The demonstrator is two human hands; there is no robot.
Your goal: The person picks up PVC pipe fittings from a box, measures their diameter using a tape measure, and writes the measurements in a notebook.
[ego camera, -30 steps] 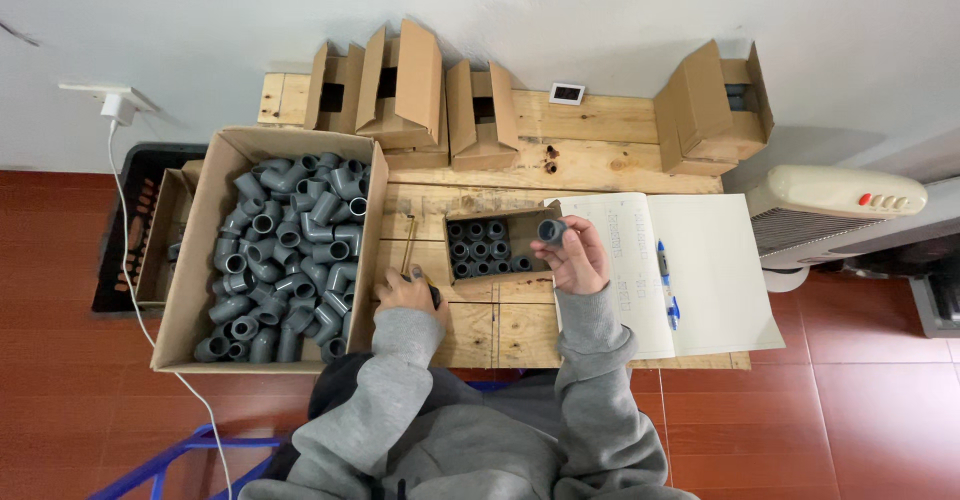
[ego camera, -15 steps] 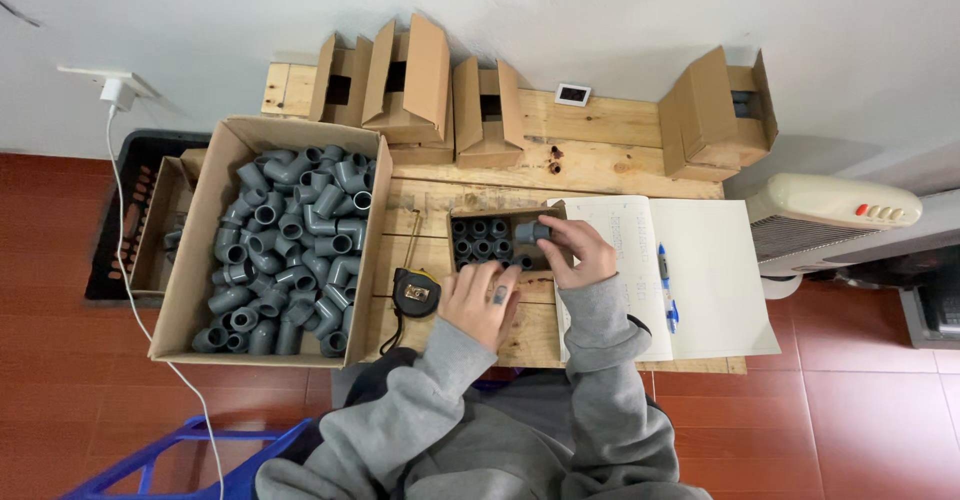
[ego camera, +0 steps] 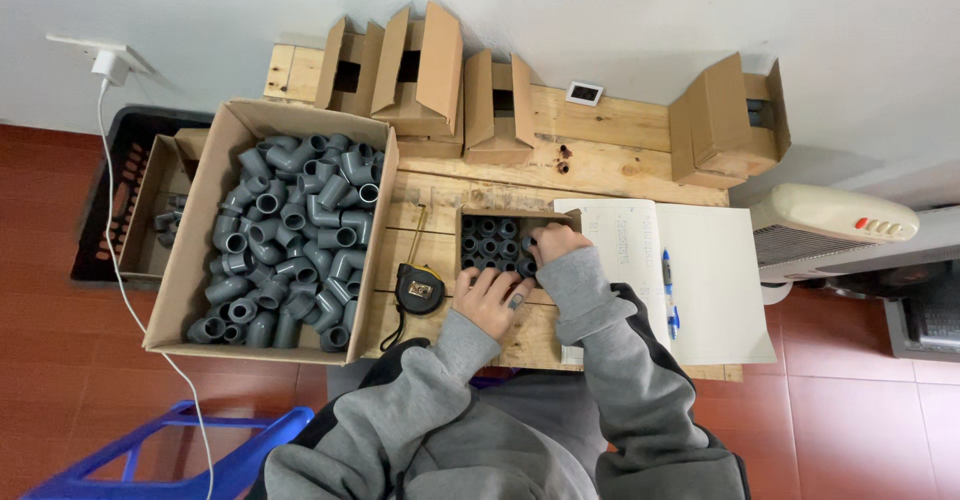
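Right hand (ego camera: 553,245) grip hidden inside small box (ego camera: 478,216)

Dark grey pipe elbows (ego camera: 290,245) fill a plain brown cardboard box (ego camera: 190,260); more of the same grey sit in the small brown box (ego camera: 470,222). The tape measure (ego camera: 419,288) is black with a yellow tape. The bench (ego camera: 600,145) is pale bare wood, the notebook (ego camera: 700,280) white, the pen (ego camera: 668,290) blue, the sleeves (ego camera: 600,330) light grey, the floor (ego camera: 860,410) red-brown tile

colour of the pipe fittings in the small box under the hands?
Dark grey pipe fittings, same shade as those in the big carton. The head view shows them best.
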